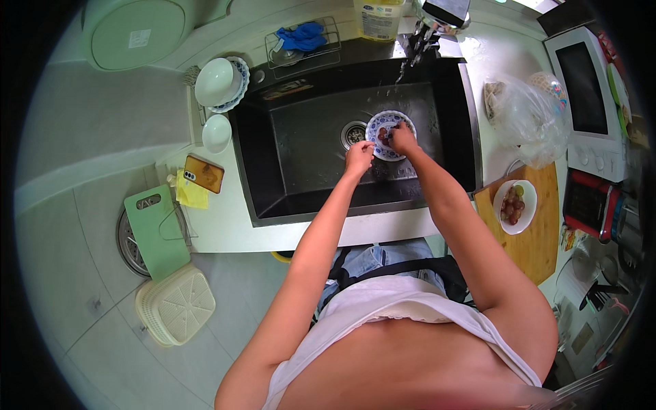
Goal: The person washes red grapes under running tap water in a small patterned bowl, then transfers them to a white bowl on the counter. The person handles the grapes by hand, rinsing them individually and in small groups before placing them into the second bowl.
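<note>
A blue-and-white patterned bowl [391,116] sits in the black sink [312,159], just right of the drain strainer [354,134]. Reddish grapes [383,136] lie inside it. My right hand [404,139] reaches into the bowl from the right, its fingertips down among the grapes; what they grip is hidden. By the bowl's left rim is my left hand [360,158], thumb and fingers drawn close together. Whether it pinches the rim or something small cannot be made out. Water runs from the faucet [441,20] behind the bowl.
On the right, a white bowl of grapes [515,209] stands on a wooden cutting board [544,225], with a plastic bag [530,120] and microwave [584,92] beyond. Stacked bowls [218,82], a small white bowl [217,134] and a phone [204,174] line the left counter.
</note>
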Tool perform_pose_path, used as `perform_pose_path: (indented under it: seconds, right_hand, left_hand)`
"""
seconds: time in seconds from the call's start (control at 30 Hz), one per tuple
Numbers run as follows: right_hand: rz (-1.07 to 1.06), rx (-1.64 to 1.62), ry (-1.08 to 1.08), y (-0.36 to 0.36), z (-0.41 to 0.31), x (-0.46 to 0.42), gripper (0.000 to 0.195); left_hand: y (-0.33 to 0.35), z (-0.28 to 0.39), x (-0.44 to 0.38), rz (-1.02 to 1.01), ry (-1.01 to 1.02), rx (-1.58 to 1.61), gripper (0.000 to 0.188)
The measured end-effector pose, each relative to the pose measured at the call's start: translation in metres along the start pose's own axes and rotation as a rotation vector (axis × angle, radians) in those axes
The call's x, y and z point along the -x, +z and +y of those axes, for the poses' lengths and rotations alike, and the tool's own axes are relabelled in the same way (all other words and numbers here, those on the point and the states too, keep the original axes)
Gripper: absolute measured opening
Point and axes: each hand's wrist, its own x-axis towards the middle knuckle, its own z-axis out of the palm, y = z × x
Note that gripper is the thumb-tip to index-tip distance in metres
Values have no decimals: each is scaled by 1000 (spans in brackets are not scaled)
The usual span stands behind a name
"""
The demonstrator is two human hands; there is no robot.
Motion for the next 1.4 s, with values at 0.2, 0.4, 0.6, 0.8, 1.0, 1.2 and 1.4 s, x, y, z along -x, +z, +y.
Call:
perform_pose_path:
  seconds: [0.2, 0.4, 0.6, 0.8, 1.0, 1.2, 1.4]
  right_hand:
    - [284, -572, -14, -10, 0, -20, 27]
    - [219, -1539, 13, -106, -48, 7, 21]
    - [190, -1773, -180, -175, -68, 40, 24]
    - [256, -2010, -229, -191, -77, 51, 20]
    - [329, -2145, -258, -191, -82, 49, 16]
    - [462, -2159, -232, -190, -97, 57, 19]
    - [533, -2088, -220, -186, -94, 57, 16]
  left_hand:
    - [1, 18, -10, 17, 67, 62, 20]
    - [-4, 67, -25, 122, 225, 145, 18]
    - [2, 141, -16, 83, 561, 285, 22]
    - [22, 166, -15, 89, 791, 427, 26]
    - [32, 177, -8, 150, 732, 555, 22]
    - [30, 189, -6, 49, 512, 790, 22]
    - [29, 184, -4, -12, 561, 718, 21]
